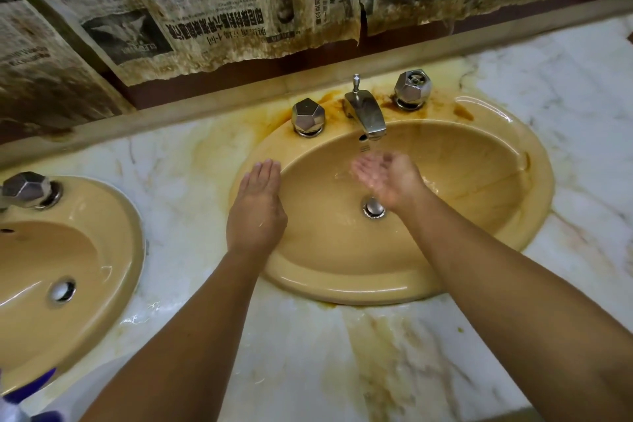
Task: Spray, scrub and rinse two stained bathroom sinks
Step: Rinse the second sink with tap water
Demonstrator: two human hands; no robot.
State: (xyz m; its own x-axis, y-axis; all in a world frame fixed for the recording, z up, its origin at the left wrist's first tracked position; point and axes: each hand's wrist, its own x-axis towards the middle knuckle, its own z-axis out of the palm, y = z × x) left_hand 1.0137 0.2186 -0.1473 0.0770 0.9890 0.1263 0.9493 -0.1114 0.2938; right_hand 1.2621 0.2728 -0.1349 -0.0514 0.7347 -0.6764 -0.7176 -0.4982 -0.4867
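Marble counter (308, 360) surrounds the sink (342, 284), newspaper (205, 10) hanging behind.

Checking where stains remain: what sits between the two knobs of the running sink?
In the head view, the spout and its pull rod stand between the left knob and right knob, on the stained sink rim.

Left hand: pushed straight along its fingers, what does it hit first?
The left hand likely meets the left faucet knob, or just misses it and reaches the backsplash ledge; depth unclear.
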